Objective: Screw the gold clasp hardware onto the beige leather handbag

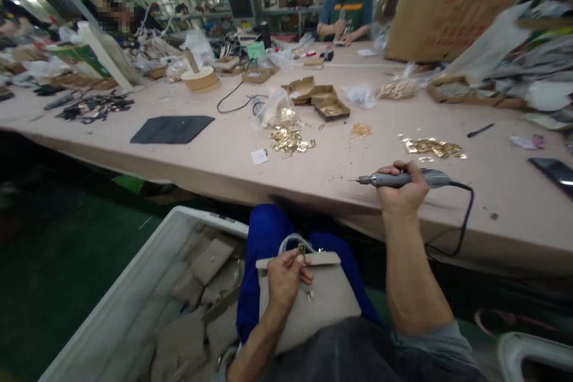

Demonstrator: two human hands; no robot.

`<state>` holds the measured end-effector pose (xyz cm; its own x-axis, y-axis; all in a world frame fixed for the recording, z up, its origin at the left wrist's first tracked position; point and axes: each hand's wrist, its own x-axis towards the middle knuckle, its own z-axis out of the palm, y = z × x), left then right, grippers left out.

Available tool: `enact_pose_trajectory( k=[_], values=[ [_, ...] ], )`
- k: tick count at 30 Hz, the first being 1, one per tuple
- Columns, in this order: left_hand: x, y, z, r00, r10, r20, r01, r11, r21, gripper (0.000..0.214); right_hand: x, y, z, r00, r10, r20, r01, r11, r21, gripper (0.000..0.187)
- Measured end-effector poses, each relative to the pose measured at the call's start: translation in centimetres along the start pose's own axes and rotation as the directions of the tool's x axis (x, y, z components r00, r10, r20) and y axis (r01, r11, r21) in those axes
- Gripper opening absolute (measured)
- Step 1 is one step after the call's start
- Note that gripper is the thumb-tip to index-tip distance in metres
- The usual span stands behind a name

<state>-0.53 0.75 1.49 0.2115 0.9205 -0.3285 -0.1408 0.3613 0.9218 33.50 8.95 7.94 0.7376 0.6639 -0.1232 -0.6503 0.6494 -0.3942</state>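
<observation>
A light grey-beige handbag (329,292) rests on my lap, its flap edge along the top. My left hand (286,277) is closed at that edge, pinching a small gold metal clasp plate (301,248) between thumb and finger. Below the hand, a small metal fitting (310,295) shows on the bag's front. Over the table's front edge, my right hand (405,186) is wrapped round a grey electric screwdriver (389,179). Its thin bit points left and its dark cord hangs off to the right.
Gold metal plates (434,148), tiny gold screws (360,129) and more gold fittings (289,140) lie on the table (215,173). A dark flat panel (172,129) is further left. A white bin (111,304) of beige bags stands at my left. Across the table sits a person (347,9).
</observation>
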Motion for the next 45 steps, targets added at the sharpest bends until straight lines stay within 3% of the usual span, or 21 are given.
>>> enact_pose_trajectory(
  k=[3, 7, 12, 23, 45],
  values=[
    [-0.1, 0.1, 0.0, 1.000, -0.027, -0.009, 0.027, 0.999, -0.045, 0.049, -5.4, 1.0, -0.4, 0.985, 0.143, 0.096, -0.150, 0.986, 0.071, 0.014],
    [-0.6, -0.1, -0.2, 0.999, -0.025, -0.023, 0.023, 0.997, -0.078, 0.046, -11.5, 3.4, -1.0, 0.935, 0.327, 0.137, -0.330, 0.944, 0.000, 0.018],
    [-1.2, 0.0, -0.1, 0.999, -0.021, -0.028, 0.019, 0.998, -0.055, 0.046, -15.2, 6.4, -1.8, 0.903, 0.416, 0.105, -0.409, 0.909, -0.087, 0.023],
    [-1.7, 0.7, 0.0, 0.999, -0.021, -0.038, 0.020, 0.999, -0.032, 0.041, -16.2, 8.0, -2.1, 0.887, 0.456, 0.070, -0.446, 0.887, -0.122, 0.024],
    [-1.8, 0.1, 0.1, 0.999, 0.008, -0.048, -0.009, 1.000, -0.024, 0.048, -16.3, 7.4, -2.0, 0.893, 0.450, 0.023, -0.441, 0.882, -0.168, 0.030]
  ],
)
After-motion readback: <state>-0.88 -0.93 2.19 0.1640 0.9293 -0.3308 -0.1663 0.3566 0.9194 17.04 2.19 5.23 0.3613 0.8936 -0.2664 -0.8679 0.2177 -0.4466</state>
